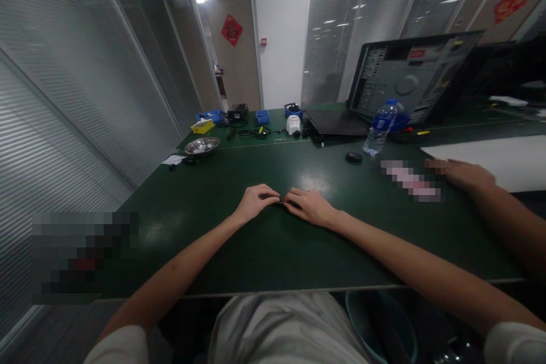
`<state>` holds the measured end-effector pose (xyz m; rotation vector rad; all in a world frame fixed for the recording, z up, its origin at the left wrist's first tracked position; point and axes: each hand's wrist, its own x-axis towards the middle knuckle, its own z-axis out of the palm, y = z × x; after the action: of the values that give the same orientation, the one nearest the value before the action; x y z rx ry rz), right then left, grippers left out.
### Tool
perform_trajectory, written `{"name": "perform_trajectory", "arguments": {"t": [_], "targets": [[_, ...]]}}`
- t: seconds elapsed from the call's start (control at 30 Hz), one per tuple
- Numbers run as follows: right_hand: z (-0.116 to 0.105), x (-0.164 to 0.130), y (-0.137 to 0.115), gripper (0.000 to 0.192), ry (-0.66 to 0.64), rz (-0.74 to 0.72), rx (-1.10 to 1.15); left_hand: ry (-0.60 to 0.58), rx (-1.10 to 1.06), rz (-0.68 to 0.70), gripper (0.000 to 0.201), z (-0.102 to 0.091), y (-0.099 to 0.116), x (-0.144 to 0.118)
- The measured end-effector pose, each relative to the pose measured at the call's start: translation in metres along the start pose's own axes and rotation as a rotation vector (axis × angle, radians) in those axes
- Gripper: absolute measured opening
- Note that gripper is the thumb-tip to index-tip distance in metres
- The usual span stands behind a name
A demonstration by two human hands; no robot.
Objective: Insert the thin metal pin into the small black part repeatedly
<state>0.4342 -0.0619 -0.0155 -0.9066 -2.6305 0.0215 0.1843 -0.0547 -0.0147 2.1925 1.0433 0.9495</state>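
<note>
Over the middle of the green table [205, 256], my left hand [254, 205] and my right hand [312, 208] meet almost fingertip to fingertip. Both are closed in a pinch. A small, thin, light-coloured piece [280, 202] shows in the narrow gap between them, its ends hidden by the fingers. It is too small for me to tell its kind. My right hand's edge rests on or just above the tabletop.
Farther back are a metal bowl [202, 147], a yellow box [202, 126], blue trays [263, 117], a black mouse [354, 157], a water bottle [381, 128] and an opened computer case [398, 82]. At right another person's hand [469, 175] lies by a white sheet [503, 156].
</note>
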Motion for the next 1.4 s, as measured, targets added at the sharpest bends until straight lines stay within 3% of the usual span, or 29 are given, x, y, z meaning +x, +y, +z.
{"name": "perform_trajectory", "arguments": {"t": [0.27, 0.5, 0.67, 1.1, 1.23, 1.4], "targets": [[-0.003, 0.000, -0.001, 0.023, 0.019, 0.020, 0.020, -0.073, 0.242, 0.000, 0.022, -0.005, -0.015, 0.004], [-0.002, -0.002, 0.004, 0.023, 0.112, 0.095, 0.062, -0.096, 0.220, 0.134, 0.026, -0.005, 0.004, -0.008], [-0.002, -0.002, 0.005, 0.022, 0.132, 0.128, 0.070, -0.096, 0.231, 0.130, 0.020, -0.003, 0.010, -0.008], [-0.009, -0.001, 0.002, 0.025, 0.092, 0.168, 0.112, -0.232, 0.327, 0.104, 0.024, -0.032, -0.009, -0.002], [-0.010, -0.002, 0.002, 0.025, 0.089, 0.163, 0.110, -0.163, 0.348, 0.044, 0.036, -0.053, -0.031, -0.003], [-0.010, -0.002, 0.002, 0.024, 0.096, 0.157, 0.115, 0.013, 0.529, -0.199, 0.033, -0.117, -0.085, -0.019]]}}
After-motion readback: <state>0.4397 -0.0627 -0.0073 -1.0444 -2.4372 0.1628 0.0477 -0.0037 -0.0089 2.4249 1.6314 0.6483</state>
